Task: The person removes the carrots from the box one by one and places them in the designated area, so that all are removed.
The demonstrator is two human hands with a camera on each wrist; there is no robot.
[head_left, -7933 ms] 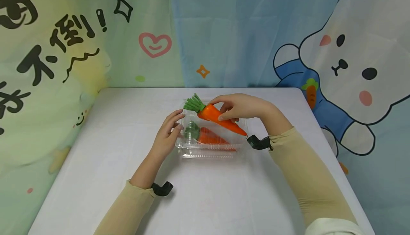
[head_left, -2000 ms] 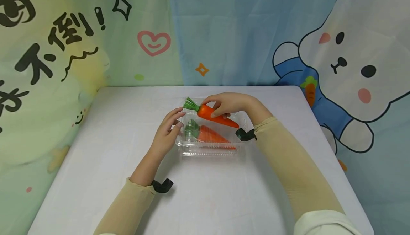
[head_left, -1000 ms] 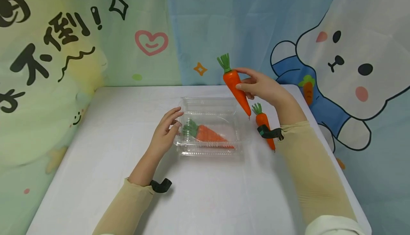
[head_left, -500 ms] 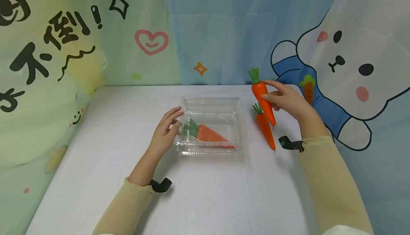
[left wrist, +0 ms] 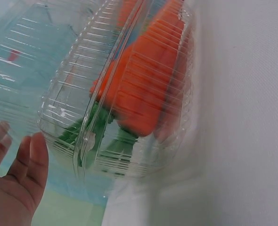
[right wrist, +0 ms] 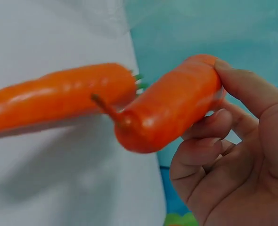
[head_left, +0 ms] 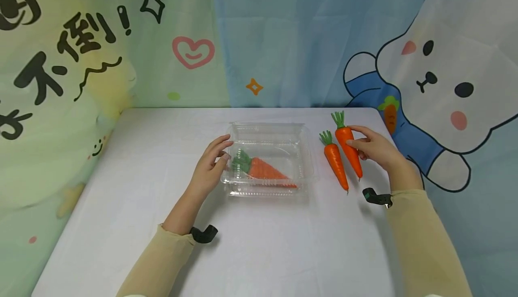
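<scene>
My right hand point(head_left: 376, 151) pinches a carrot point(head_left: 344, 138) with a green top between thumb and fingers, over the right part of the table. In the right wrist view the held carrot point(right wrist: 172, 106) points its tip toward the camera, slightly above the surface. Just left of it a second carrot point(head_left: 335, 162) lies on the table. A clear plastic clamshell box point(head_left: 267, 130) stands at the middle, with at least one carrot point(head_left: 265, 170) seen through its wall. At the box's left side is my left hand point(head_left: 207, 169), fingers loosely extended, fingertips at the edge; contact is hard to tell.
A white table point(head_left: 259, 243) carries everything, with its back edge against a printed cloth backdrop point(head_left: 275, 41). Each wrist wears a black camera mount; one mount point(head_left: 376, 197) sits near the held carrot. The box's lid position is hard to read through the plastic.
My right hand has lifted this carrot out of the box, carried it right, and lowered it beside the other carrot. The left hand has stayed at the box.
</scene>
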